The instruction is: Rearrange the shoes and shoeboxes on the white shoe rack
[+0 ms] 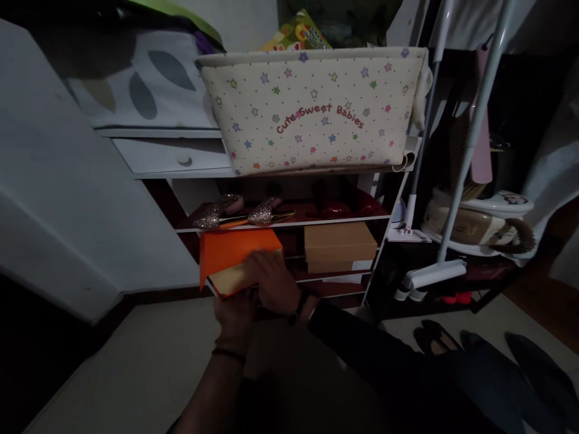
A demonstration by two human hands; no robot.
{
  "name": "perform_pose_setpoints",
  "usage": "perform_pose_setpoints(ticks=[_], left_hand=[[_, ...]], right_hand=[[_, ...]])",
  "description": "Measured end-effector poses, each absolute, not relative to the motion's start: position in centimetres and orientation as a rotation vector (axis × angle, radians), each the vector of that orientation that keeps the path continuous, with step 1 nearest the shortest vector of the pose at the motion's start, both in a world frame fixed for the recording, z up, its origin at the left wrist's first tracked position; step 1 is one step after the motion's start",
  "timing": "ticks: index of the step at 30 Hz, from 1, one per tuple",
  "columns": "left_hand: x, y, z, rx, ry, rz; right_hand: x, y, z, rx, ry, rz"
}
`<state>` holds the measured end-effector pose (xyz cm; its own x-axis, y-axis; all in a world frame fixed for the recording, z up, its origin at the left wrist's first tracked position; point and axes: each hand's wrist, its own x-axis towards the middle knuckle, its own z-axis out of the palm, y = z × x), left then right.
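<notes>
An orange shoebox (239,248) sits tilted at the left of the lower shelf, its near side showing a tan surface. My left hand (235,310) is closed on its near lower edge from below, with most of the fingers hidden under the box. Across the tan part and the right corner lies my right hand (274,283), its fingers curled over the box. Just right of it on the same shelf is a closed brown cardboard shoebox (339,241). Glittery shoes (221,211) stand on the shelf above.
Dark red shoes (337,204) share the upper shelf. A star-patterned fabric basket (316,114) overhangs the cabinet top beside a white drawer (172,155). To the right lean a flat mop (409,229) and a roller-headed mop (436,274). Dark shoes (436,337) lie on the floor.
</notes>
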<state>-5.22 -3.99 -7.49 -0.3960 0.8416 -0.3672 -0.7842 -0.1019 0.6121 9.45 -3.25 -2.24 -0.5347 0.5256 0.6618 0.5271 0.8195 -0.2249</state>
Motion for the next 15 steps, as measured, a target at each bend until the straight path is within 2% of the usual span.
perform_pose_setpoints(ticks=[5,15], left_hand=[[-7.9,-4.1,-7.7,-0.042,0.866,1.782],[-7.1,-5.0,-7.8,-0.022,0.818,1.713]], right_hand=[[5.2,-1.2,-2.6,-0.725,-2.46,-0.333],[5.2,0.6,-4.5,-0.864,-2.427,-0.343]])
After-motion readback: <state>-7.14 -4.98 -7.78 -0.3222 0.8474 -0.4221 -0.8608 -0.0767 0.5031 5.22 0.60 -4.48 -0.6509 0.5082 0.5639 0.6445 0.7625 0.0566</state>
